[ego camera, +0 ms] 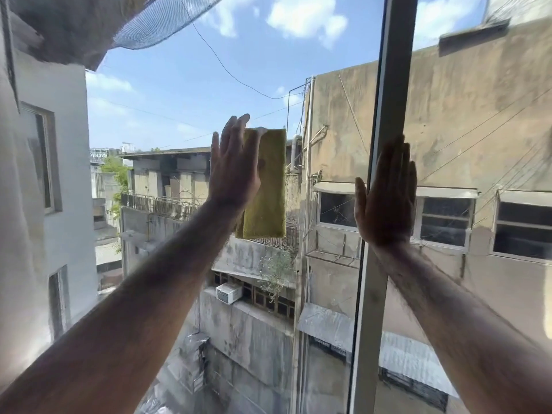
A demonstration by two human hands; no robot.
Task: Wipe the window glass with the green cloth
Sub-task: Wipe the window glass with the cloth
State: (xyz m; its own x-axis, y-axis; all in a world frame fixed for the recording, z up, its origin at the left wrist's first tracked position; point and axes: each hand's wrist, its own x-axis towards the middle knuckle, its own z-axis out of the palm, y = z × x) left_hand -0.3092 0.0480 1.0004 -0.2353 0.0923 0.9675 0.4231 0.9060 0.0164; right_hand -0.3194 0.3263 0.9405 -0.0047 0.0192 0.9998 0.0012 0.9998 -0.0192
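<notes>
A folded yellow-green cloth (267,186) lies flat against the window glass (179,94), near the middle of the left pane. My left hand (234,162) presses on the cloth's left part with fingers straight and pointing up, so it covers that side. My right hand (386,195) rests flat with fingers together against the vertical window frame (391,85) and holds nothing. Both forearms reach up from the bottom corners.
The grey frame bar runs top to bottom right of centre and splits the glass into two panes. Through the glass I see sky, concrete buildings, cables and an air conditioner (228,292). A netted overhang (155,22) fills the upper left.
</notes>
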